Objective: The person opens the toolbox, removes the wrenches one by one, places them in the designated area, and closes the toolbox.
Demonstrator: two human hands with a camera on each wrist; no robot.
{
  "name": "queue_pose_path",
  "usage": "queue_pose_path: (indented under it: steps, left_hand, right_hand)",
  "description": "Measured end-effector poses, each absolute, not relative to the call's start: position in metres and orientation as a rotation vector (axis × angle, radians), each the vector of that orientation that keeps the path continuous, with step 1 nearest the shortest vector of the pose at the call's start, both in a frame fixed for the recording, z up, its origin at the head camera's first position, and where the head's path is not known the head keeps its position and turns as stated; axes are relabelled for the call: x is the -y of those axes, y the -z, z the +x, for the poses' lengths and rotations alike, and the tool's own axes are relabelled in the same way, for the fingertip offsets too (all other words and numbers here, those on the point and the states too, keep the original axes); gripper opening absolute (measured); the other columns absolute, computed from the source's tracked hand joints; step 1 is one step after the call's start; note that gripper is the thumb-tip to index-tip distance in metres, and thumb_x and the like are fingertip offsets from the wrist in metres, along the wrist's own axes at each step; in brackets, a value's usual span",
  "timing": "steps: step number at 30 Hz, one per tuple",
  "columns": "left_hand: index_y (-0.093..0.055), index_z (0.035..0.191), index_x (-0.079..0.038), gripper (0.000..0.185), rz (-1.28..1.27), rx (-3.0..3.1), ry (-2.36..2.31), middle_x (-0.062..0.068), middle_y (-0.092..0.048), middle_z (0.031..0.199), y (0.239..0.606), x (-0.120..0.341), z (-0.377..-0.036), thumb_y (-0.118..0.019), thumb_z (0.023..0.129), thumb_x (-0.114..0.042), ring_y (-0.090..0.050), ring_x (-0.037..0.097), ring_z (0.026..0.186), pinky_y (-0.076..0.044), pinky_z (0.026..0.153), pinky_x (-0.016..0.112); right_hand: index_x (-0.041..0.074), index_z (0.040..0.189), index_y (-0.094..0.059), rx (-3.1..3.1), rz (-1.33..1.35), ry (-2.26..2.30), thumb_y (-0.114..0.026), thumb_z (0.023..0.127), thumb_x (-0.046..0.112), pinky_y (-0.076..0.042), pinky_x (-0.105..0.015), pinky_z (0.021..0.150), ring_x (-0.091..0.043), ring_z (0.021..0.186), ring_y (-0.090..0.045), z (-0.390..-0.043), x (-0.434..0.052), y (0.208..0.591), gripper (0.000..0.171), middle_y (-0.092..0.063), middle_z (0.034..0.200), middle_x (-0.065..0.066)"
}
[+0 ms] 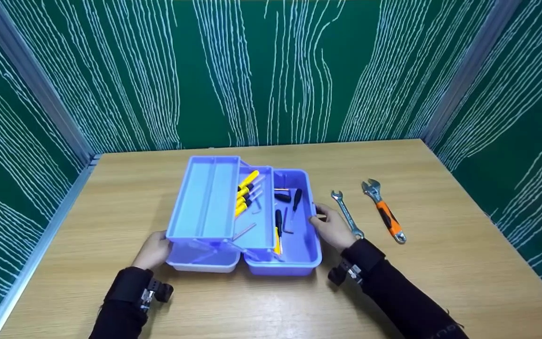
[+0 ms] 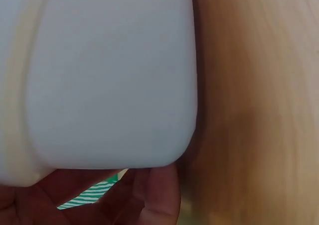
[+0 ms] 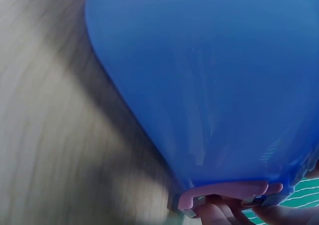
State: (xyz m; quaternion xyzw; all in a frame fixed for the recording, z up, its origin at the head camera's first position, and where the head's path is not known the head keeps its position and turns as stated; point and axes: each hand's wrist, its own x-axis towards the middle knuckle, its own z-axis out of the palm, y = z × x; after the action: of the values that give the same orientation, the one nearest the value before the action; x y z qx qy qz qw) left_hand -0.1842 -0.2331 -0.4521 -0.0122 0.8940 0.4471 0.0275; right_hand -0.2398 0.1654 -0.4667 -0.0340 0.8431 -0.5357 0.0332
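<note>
A blue-purple toolbox (image 1: 315, 249) stands with its trays spread out on the table. Its left side is gripped by my left hand (image 1: 154, 250), whose fingers (image 2: 162, 192) show at the edge of a pale end wall (image 2: 114, 80) in the left wrist view. On the right side, my right hand (image 1: 333, 227) holds the wall, thumb at the rim, fingers (image 3: 214, 214) by a pink latch (image 3: 224, 189). Yellow-and-black screwdrivers (image 1: 243, 207) lie in the middle tray (image 1: 261, 235). Black-handled screwdrivers (image 1: 297, 200) and hex keys (image 1: 286, 223) lie in the base. The upper tray (image 1: 205, 197) holds nothing visible.
An open-end wrench (image 1: 346, 212) lies just beyond my right hand. Farther right is an adjustable wrench (image 1: 386, 214) with an orange-and-black handle. Green panels with white lines (image 1: 294, 70) enclose the wooden table (image 1: 440, 263) at the back and sides.
</note>
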Motion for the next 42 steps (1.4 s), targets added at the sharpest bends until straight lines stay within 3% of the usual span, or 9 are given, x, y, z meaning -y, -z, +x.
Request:
queue_pose_path:
  steps: [6,10,13,16,18,24,28,37,42]
  left_hand:
    - [-0.057,0.126,0.014,0.042,-0.072,-2.775,-1.296,0.030,-0.066,0.114,0.435,0.233,-0.186,-0.034,0.102,-0.012,-0.064,0.038,0.106,-0.048,0.097,0.051]
    - [-0.061,0.121,0.012,0.044,-0.132,-2.755,-1.275,0.022,-0.067,0.101,0.424,0.233,-0.186,-0.037,0.103,-0.020,-0.061,0.031,0.097,-0.049,0.085,0.041]
    - [-0.062,0.119,0.010,0.046,-0.155,-2.709,-1.299,0.021,-0.065,0.104,0.417,0.234,-0.185,-0.041,0.103,-0.027,-0.060,0.027,0.098,-0.047,0.080,0.033]
    - [-0.061,0.121,0.010,0.051,-0.169,-2.634,-1.365,0.021,-0.065,0.115,0.410,0.233,-0.183,-0.043,0.103,-0.034,-0.061,0.025,0.104,-0.051,0.084,0.032]
    - [-0.062,0.115,0.010,0.052,-0.192,-2.594,-1.414,0.020,-0.064,0.112,0.406,0.232,-0.182,-0.043,0.102,-0.037,-0.062,0.026,0.103,-0.053,0.083,0.032]
    - [-0.048,0.137,0.010,0.067,-0.121,-2.621,-1.424,0.029,-0.050,0.141,0.388,0.226,-0.178,-0.041,0.102,-0.047,-0.048,0.040,0.130,-0.043,0.105,0.051]
    - [-0.045,0.141,0.008,0.072,-0.103,-2.675,-1.441,0.028,-0.054,0.136,0.376,0.217,-0.175,-0.039,0.102,-0.053,-0.052,0.037,0.125,-0.040,0.107,0.051]
    - [-0.038,0.149,-0.002,0.059,0.002,-2.769,-1.555,0.021,-0.060,0.129,0.358,0.190,-0.166,-0.041,0.104,-0.040,-0.062,0.027,0.106,-0.051,0.087,0.035]
    - [-0.031,0.153,-0.004,0.058,0.111,-2.763,-1.587,0.023,-0.053,0.139,0.349,0.173,-0.160,-0.048,0.103,-0.029,-0.060,0.033,0.117,-0.055,0.093,0.044]
  right_hand:
    - [-0.008,0.140,-0.046,-2.601,-0.110,1.651,-0.052,0.095,0.008,-0.053,-0.041,0.094,-0.037,0.115,-0.060,-0.239,-0.166,0.466,0.048,-0.056,0.132,-0.028]
    - [-0.008,0.139,-0.047,-2.601,-0.119,1.658,-0.053,0.095,0.008,-0.053,-0.041,0.094,-0.037,0.113,-0.060,-0.239,-0.167,0.466,0.047,-0.056,0.131,-0.028]
    - [-0.009,0.140,-0.046,-2.596,-0.127,1.661,-0.053,0.095,0.008,-0.053,-0.042,0.094,-0.037,0.113,-0.060,-0.239,-0.167,0.467,0.048,-0.056,0.131,-0.029]
    - [-0.008,0.140,-0.046,-2.595,-0.118,1.660,-0.054,0.095,0.009,-0.053,-0.041,0.094,-0.037,0.113,-0.061,-0.240,-0.167,0.468,0.048,-0.056,0.131,-0.028]
    - [-0.007,0.140,-0.046,-2.592,-0.114,1.657,-0.054,0.095,0.009,-0.053,-0.039,0.093,-0.036,0.112,-0.061,-0.240,-0.167,0.468,0.048,-0.056,0.131,-0.027]
    - [-0.005,0.142,-0.045,-2.559,-0.090,1.668,-0.054,0.095,0.010,-0.054,-0.036,0.091,-0.034,0.111,-0.062,-0.241,-0.167,0.469,0.050,-0.056,0.131,-0.027]
    - [-0.005,0.141,-0.046,-2.571,-0.099,1.663,-0.054,0.096,0.011,-0.053,-0.038,0.094,-0.034,0.112,-0.062,-0.241,-0.169,0.468,0.049,-0.056,0.132,-0.026]
    - [-0.007,0.140,-0.047,-2.542,-0.149,1.703,-0.054,0.096,0.010,-0.051,-0.038,0.096,-0.035,0.113,-0.061,-0.236,-0.170,0.462,0.047,-0.055,0.134,-0.028]
    - [-0.005,0.141,-0.047,-2.522,-0.144,1.711,-0.054,0.096,0.012,-0.051,-0.038,0.097,-0.034,0.115,-0.061,-0.240,-0.173,0.469,0.048,-0.054,0.136,-0.026]
